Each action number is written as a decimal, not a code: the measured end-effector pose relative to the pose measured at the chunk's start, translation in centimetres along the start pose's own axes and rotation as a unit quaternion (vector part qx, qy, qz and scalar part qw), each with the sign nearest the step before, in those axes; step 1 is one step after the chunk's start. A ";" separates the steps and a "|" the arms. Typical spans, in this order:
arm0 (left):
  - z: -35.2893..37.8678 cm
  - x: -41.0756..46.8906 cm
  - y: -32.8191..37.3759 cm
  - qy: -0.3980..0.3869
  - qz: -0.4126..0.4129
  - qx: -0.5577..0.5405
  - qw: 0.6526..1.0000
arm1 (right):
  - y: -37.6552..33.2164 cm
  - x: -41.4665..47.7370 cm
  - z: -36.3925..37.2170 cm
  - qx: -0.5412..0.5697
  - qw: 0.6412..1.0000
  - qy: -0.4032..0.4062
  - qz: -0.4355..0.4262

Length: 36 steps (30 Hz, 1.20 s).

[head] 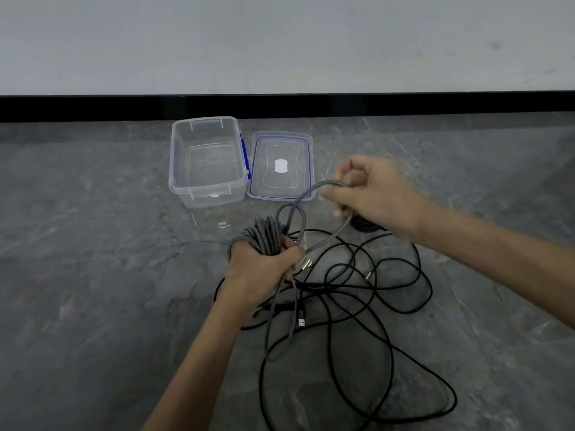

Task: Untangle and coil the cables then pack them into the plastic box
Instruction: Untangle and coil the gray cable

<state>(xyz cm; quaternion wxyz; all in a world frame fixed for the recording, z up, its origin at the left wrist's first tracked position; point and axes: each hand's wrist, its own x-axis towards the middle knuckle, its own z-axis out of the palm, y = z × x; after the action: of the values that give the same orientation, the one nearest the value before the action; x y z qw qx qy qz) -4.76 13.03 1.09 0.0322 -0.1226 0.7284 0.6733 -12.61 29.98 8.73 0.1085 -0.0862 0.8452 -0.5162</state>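
1. Head view: the left hand [261, 269] grips the coiled grey cable [264, 236]
2. The right hand [370, 194] pinches a loop of the same cable
3. Tangled black cables [382, 306] lie on the floor [93, 275]
4. The plastic box [207, 161] stands open near its lid [281, 166]

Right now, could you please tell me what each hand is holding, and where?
The left hand has its grip round the coiled bundle of grey braided cable; the right hand pinches that cable's loose uncoiled stretch.
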 end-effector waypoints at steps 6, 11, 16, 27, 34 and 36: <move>0.2 0.4 -0.1 0.038 0.011 -0.098 0.994 | 1.6 -2.8 3.0 0.105 0.969 -0.196 0.112; -0.6 -0.2 -1.3 0.019 0.001 -0.067 0.998 | -0.3 0.0 0.1 0.110 0.992 -0.015 0.067; 0.0 -0.9 -1.9 0.019 -0.028 -0.072 0.997 | 1.4 2.0 -0.9 0.265 0.950 0.091 0.137; -0.1 0.6 -0.6 0.088 -0.142 -0.338 0.926 | 5.8 -4.8 3.3 0.326 0.887 -0.247 0.217; 1.0 0.1 -0.8 0.067 -0.146 -0.271 0.949 | 5.3 -4.7 5.9 0.170 0.969 -0.149 0.101; 0.9 0.0 -1.4 0.075 -0.131 -0.212 0.966 | 5.2 -4.4 5.8 0.168 0.972 -0.128 0.099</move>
<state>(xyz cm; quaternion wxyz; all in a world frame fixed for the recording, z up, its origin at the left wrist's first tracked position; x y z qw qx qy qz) -4.56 13.80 -0.33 0.0385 -0.2708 0.5467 0.7914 -6.94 28.54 1.92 0.2794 -0.0476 0.7301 -0.6217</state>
